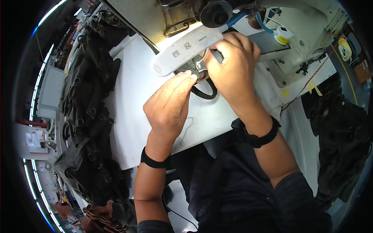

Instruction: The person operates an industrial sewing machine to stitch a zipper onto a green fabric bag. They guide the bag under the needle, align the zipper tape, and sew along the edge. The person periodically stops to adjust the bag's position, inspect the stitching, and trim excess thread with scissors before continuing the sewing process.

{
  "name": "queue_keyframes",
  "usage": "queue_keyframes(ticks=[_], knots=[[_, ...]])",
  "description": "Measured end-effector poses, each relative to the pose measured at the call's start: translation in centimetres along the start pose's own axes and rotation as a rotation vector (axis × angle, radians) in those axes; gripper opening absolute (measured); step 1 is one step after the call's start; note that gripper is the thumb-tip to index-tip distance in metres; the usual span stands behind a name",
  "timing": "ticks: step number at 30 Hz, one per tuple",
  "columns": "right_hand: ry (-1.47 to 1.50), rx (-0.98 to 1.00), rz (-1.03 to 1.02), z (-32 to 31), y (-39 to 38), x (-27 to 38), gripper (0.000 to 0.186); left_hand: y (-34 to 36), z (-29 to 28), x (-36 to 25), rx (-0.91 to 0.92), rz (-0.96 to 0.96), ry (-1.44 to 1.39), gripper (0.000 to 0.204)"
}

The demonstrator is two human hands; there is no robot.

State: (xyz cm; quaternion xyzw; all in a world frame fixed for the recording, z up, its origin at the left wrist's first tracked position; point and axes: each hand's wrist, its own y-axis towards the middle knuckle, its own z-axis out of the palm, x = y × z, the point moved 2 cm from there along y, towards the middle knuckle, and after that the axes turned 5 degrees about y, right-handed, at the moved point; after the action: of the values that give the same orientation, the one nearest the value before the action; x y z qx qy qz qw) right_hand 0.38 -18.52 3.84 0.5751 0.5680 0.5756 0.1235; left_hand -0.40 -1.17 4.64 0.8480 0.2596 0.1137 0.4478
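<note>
One left hand [165,103], mine, fingertips together beside the metal presser foot [199,66]; one right hand [237,64], mine, fingers curled at its right; whether either grips, I cannot tell. One black loop [206,94], between my hands, over the white table [140,116]. Assorted black ringed pieces [89,128], left.

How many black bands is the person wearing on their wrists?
2. One black band is on the left hand's wrist; the other, chunkier band is on the right hand's wrist. Dark sleeves could hide more.
</note>
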Motion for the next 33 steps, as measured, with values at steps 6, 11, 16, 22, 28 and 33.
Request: queue_keyframes(ticks=[6,11,16,22,28,33], knots=[[-0.003,-0.009,0.005,0.0,0.0,0.0,0.015,0.4,0.0,0.1,0.012,-0.003,0.001,0.031],[-0.007,-0.006,0.008,-0.1,0.1,0.2,0.014,0.4,0.2,0.1,-0.011,-0.013,0.002,0.030],[-0.014,0.002,-0.003,-0.1,0.1,0.3,0.013,0.4,0.2,0.1,-0.024,-0.023,0.003,0.027],[-0.027,0.015,-0.016,-0.1,0.0,0.3,0.013,0.4,0.4,0.3,-0.047,-0.043,-0.009,0.025],[0.074,0.011,-0.081,-1.5,-0.1,-0.6,0.007,0.8,1.1,0.2,-0.061,-0.055,-0.022,0.024],[0.425,0.071,-0.183,-12.7,2.4,-1.6,0.013,0.5,0.5,0.1,-0.002,-0.132,-0.006,0.021]])
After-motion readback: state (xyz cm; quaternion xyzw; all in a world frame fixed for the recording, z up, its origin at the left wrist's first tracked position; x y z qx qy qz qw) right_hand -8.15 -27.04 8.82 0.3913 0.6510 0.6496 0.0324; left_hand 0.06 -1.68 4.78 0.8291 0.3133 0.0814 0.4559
